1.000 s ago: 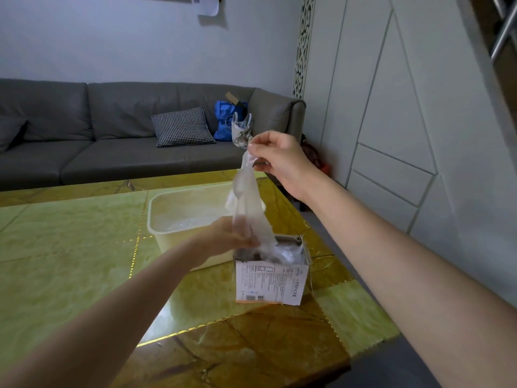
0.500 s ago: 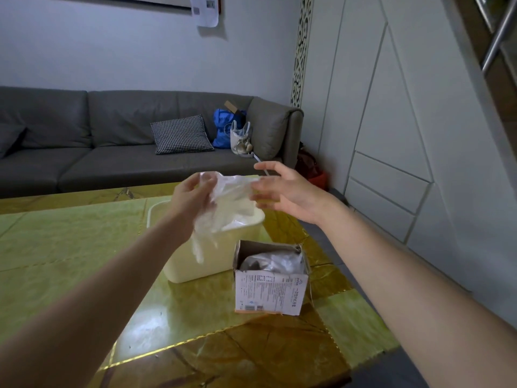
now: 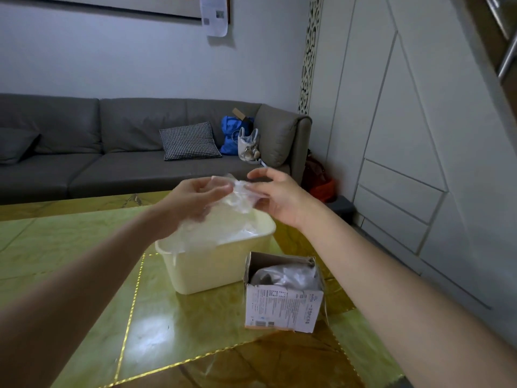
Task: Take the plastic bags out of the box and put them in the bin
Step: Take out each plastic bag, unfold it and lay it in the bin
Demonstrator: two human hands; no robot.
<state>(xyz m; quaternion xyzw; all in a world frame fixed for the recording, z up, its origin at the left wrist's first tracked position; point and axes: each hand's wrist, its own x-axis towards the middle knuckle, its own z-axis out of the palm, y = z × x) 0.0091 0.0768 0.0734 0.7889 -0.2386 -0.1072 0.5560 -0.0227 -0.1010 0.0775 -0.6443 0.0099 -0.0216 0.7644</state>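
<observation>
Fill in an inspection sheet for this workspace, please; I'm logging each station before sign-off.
Surface: glossy green and amber stone table with gold seams.
Job's things: clear plastic bag held over the cream bin; open cardboard box beside the bin, more bags inside.
Clutter: nothing seen on the table.
Grippers: left hand grips the bag; right hand pinches its other end.
Cables: nothing seen.
Surroundings: grey sofa with checked cushion, blue bag and white bag; white panelled wall.
</observation>
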